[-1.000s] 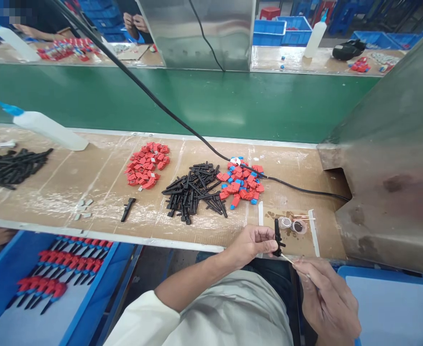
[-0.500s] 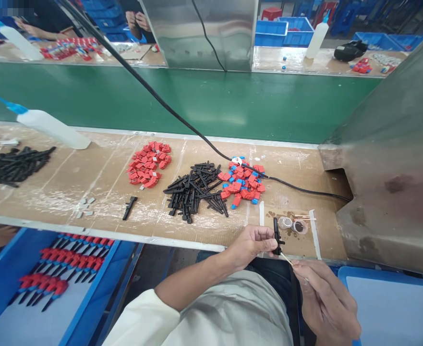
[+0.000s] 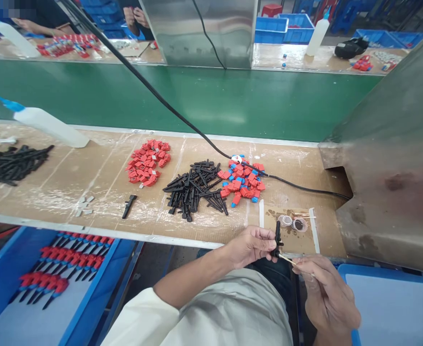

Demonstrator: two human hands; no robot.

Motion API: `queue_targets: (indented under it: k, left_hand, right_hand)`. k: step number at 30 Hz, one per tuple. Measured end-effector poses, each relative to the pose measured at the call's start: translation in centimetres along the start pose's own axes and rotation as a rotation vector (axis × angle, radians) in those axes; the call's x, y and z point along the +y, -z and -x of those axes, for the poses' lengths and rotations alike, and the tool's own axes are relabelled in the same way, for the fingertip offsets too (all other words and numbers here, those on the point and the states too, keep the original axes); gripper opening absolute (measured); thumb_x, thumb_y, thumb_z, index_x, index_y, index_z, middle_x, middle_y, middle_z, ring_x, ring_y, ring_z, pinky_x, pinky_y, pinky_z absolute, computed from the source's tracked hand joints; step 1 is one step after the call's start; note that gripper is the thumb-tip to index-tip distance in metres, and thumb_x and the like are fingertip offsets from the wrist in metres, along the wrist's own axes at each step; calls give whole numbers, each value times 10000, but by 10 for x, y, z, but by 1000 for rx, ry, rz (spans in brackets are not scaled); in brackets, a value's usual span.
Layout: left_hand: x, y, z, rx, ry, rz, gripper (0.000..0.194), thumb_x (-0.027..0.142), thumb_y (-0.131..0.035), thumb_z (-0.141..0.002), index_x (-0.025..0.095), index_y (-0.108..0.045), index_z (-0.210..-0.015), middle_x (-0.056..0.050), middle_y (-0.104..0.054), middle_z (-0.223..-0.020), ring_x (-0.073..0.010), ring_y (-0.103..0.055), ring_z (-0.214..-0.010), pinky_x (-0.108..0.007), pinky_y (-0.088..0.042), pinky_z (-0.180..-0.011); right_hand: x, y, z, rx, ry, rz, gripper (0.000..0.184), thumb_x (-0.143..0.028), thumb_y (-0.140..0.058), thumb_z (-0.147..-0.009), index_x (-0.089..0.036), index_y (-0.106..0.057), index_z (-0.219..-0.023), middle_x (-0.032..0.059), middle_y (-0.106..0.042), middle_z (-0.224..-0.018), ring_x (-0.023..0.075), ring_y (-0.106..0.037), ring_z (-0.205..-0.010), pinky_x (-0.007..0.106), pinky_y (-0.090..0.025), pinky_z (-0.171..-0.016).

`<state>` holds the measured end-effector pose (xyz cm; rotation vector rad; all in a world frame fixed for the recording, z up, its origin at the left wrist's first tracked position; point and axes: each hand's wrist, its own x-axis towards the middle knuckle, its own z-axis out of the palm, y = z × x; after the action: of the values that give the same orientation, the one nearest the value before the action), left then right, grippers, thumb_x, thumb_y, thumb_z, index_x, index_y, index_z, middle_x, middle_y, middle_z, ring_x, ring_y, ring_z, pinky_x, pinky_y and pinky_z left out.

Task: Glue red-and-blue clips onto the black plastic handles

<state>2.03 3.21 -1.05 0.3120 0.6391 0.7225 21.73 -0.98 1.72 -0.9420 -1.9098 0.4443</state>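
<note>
My left hand (image 3: 252, 246) pinches a black toy gun (image 3: 277, 235), held upright over the table's front edge. In my right hand (image 3: 328, 288) is a thin pale stick, like a cotton swab (image 3: 286, 259), its tip touching the lower end of the toy gun. Just beyond lie a small clear cup (image 3: 285, 221) and a second cup with dark liquid (image 3: 299, 225), on a stained patch between white tape strips. Left of them are a pile of red and blue toy parts (image 3: 243, 185) and a heap of black toy guns (image 3: 193, 187).
Red parts (image 3: 148, 163) and a single black piece (image 3: 128, 206) lie further left, with a white squeeze bottle (image 3: 49, 126) behind. A black cable (image 3: 182, 120) crosses the table. Blue trays (image 3: 89, 307) flank me; a metal housing (image 3: 394, 182) stands right. Co-workers' hands (image 3: 135, 18) show opposite.
The toy gun has tilted slightly and shifted a little. My right hand has turned a bit, and the stick now lies flatter against the gun's lower end.
</note>
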Motion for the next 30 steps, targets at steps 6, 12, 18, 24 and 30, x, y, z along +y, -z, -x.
queue_targets:
  k: [6, 12, 18, 24, 30]
  left_hand:
    - [6, 1, 2, -51, 41, -18, 521, 440, -1038, -435, 94, -716, -654, -27, -687, -629, -95, -654, -514, -165, -451, -488]
    - [5, 3, 4, -56, 51, -20, 502, 426, -1037, -452, 103, -706, -647, -20, -685, -624, -97, -650, -508, -173, -453, -493]
    - [0, 9, 3, -41, 53, -9, 517, 437, -1038, -451, 102, -722, -686, -22, -697, -640, -107, -668, -526, -174, -481, -514]
    - [-2, 9, 3, -69, 51, 9, 517, 462, -1034, -459, 114, -725, -685, -50, -723, -673, -114, -664, -553, -177, -471, -505]
    - [-1, 7, 3, -104, 48, 22, 526, 459, -1029, -477, 109, -742, -744, -62, -724, -697, -126, -662, -579, -196, -481, -529]
  right_hand:
    - [1, 2, -5, -13, -66, -80, 244, -23, -521, -976, -196, -674, -1053, 54, -701, -881, 168, -686, -741, 275, -590, -605]
    - [0, 6, -1, -82, -19, -59, 247, -34, -569, -966, -201, -697, -1095, 70, -739, -917, 207, -730, -816, 332, -620, -701]
    - [-1, 6, 2, -76, 12, -31, 300, 4, -567, -954, -195, -697, -1138, 71, -745, -934, 196, -733, -829, 320, -619, -691]
    - [-2, 3, -3, 191, -51, -98, 254, -24, -607, -930, -207, -742, -1042, 45, -729, -826, 203, -696, -689, 336, -563, -572]
    - [-2, 2, -9, 440, -127, -207, 142, -126, -666, -947, -207, -781, -957, 21, -677, -723, 188, -622, -604, 332, -467, -502]
